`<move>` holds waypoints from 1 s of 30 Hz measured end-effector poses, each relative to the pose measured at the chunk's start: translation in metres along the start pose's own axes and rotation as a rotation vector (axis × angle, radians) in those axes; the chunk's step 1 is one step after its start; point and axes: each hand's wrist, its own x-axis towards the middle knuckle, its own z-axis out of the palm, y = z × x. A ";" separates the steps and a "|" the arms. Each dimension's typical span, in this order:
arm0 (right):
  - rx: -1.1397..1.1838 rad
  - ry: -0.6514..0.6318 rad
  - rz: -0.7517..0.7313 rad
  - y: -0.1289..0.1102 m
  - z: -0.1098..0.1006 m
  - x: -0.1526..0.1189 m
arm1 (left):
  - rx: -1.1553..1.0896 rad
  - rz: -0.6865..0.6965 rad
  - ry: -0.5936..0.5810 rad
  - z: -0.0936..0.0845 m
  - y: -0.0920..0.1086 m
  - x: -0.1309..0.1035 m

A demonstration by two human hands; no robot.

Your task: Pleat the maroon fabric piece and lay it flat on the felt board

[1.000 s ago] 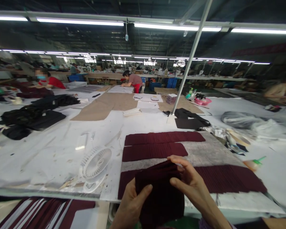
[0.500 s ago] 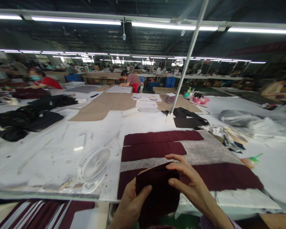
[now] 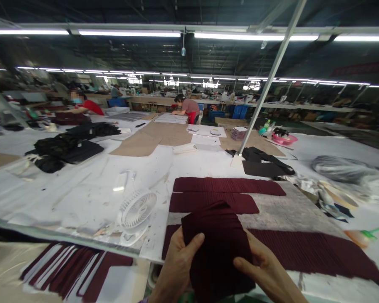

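Between my two hands is a stack of dark maroon fabric pieces, held up over the near edge of the table. My left hand grips its left side, thumb on the front face and fingers behind. On the right side my right hand clasps it the same way, its fingers mostly hidden behind the cloth. Beyond lie two rows of overlapping maroon pieces, a far row and a shorter row. A longer fanned row runs to the right, partly covered by my hands.
A white fan stands to the left on the white table. Below the edge lie maroon and white strips. A metal pole rises behind the rows, near black fabric. Two people work farther back.
My right hand, earlier with fingers raised at the stack's top edge, now grips its right side. The stack's front faces me more squarely. The view has shifted left.
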 end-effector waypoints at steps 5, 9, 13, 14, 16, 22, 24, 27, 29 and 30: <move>-0.104 -0.031 -0.008 0.005 0.005 -0.006 | -0.012 0.026 0.064 -0.001 0.001 0.001; -0.176 0.079 -0.037 0.009 0.003 -0.008 | 0.015 0.030 0.046 -0.002 0.000 -0.001; -0.437 0.408 -0.161 0.013 0.008 -0.007 | 0.019 0.015 0.046 -0.001 -0.004 -0.003; -0.479 0.486 -0.199 0.013 0.011 -0.007 | 0.018 0.009 0.048 -0.001 -0.005 -0.003; -0.498 0.583 -0.248 0.014 0.018 -0.008 | 0.010 -0.017 0.036 -0.002 -0.007 -0.004; -0.140 0.353 -0.047 0.007 0.022 -0.012 | -0.124 -0.083 -0.042 -0.001 -0.011 -0.007; -0.005 0.308 0.106 0.002 0.020 -0.011 | -0.179 -0.092 -0.063 0.001 -0.012 -0.008; 0.121 0.349 0.269 -0.008 0.020 -0.010 | -0.223 -0.132 -0.097 0.004 -0.012 -0.009; 0.170 0.379 0.338 -0.014 0.020 -0.010 | -0.235 -0.149 -0.117 0.005 -0.010 -0.009; 0.189 0.376 0.362 -0.017 0.019 -0.010 | -0.237 -0.151 -0.126 0.005 -0.010 -0.009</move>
